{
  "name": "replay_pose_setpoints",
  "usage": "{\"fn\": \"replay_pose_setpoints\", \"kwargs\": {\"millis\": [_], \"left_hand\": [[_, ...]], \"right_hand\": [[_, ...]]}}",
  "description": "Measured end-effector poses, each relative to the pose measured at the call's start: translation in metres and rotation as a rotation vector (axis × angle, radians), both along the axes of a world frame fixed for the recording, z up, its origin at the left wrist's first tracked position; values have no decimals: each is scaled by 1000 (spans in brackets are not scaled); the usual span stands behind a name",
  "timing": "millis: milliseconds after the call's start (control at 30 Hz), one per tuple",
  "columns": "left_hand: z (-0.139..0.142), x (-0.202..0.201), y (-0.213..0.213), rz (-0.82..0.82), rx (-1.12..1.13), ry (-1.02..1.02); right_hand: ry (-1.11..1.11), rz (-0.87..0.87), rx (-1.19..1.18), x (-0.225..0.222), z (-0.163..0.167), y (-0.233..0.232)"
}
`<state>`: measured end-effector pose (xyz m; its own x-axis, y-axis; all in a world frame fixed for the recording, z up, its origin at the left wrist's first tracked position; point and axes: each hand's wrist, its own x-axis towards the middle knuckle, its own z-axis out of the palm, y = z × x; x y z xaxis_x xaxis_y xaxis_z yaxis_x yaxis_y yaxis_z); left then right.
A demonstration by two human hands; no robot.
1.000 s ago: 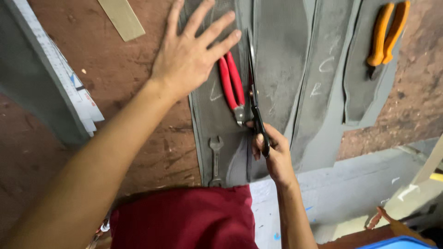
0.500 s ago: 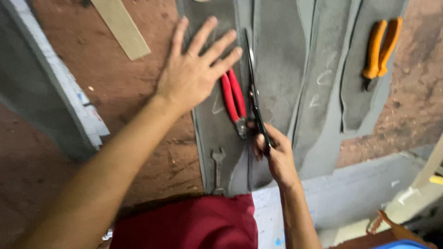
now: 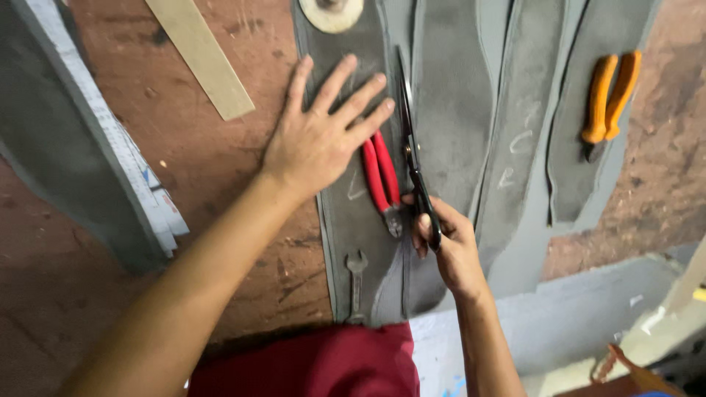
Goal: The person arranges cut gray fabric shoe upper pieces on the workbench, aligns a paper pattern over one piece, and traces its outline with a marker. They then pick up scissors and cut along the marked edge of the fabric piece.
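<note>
on the grey sheet [image 3: 346,220] the left hand [image 3: 320,140] lies flat with fingers spread to keep it still, while the right hand [image 3: 445,246] closes around black scissors [image 3: 412,158] cutting beside red pliers [image 3: 381,180].

Grey sheets [image 3: 456,110]; red-handled pliers [image 3: 380,176]; orange-handled pliers [image 3: 609,92]; black scissors [image 3: 415,173].

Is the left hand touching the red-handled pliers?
Touching. The head view shows the left hand pressed flat on the grey sheet, its fingers lying over the top of the red-handled pliers with no gap visible.
</note>
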<state>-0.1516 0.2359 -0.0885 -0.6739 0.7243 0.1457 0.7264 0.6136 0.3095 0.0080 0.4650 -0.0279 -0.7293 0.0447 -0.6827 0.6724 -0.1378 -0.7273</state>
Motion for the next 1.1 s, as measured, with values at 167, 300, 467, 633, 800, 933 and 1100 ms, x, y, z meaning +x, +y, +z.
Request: {"fn": "replay_pose_setpoints", "kwargs": {"millis": [167,300,467,633,800,933,1100], "left_hand": [[2,-1,-1,-5,-5,-52],[2,-1,-1,6,5,-81],[0,-4,0,8,-37,-37],[0,-8,1,18,5,-103],[2,-11,-1,5,25,-109],[2,-12,-2,17,21,-93],[3,-14,-1,23,31,-131]], "right_hand": [[13,33,57,-14,2,2],[-23,12,43,-24,5,2],[52,75,55,-41,3,4],[20,98,73,-53,3,11],[29,138,80,-67,3,20],[18,194,103,-79,6,28],[-8,233,131,-94,9,38]]}}
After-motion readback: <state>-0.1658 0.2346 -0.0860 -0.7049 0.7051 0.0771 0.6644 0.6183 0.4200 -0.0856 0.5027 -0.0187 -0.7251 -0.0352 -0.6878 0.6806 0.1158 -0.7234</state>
